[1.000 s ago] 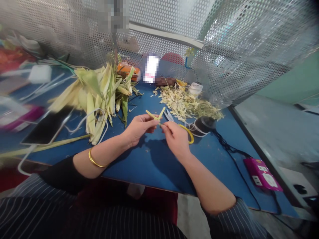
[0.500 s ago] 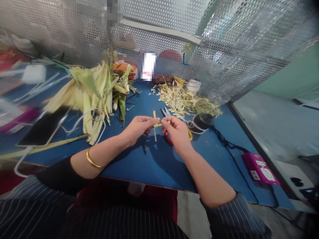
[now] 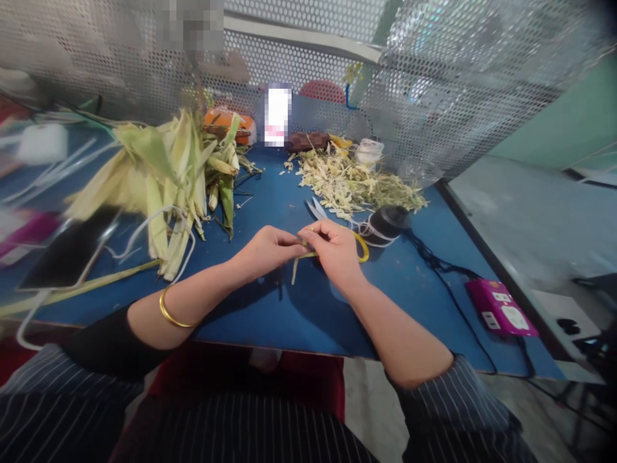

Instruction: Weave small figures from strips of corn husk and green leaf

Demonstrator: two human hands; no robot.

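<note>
Between my fingertips is a narrow pale-green strip of corn husk (image 3: pixel 294 270), with one end hanging down and part of it hidden by the fingers. My left hand (image 3: pixel 267 254) pinches it from the left. From the right, my right hand (image 3: pixel 335 254) pinches the same strip, the two hands' fingertips meeting. Scissors (image 3: pixel 317 209) lie on the table just behind my right hand; their blades and a yellow handle loop show. A dark spool (image 3: pixel 389 220) with white string stands to the right of the scissors.
A heap of corn husks (image 3: pixel 166 173) lies at the left, beside a tablet-like black device (image 3: pixel 72 251) with a white cable. Cut husk pieces (image 3: pixel 347 180) are piled at the back. A magenta power socket box (image 3: pixel 501 305) sits at the right. Perforated panels (image 3: pixel 299 64) border the blue table (image 3: pixel 231 328).
The husk strip was a crossed shape held up between the hands; it has been turned, and now mostly one end hangs below. My right fingers have closed over it toward the left hand.
</note>
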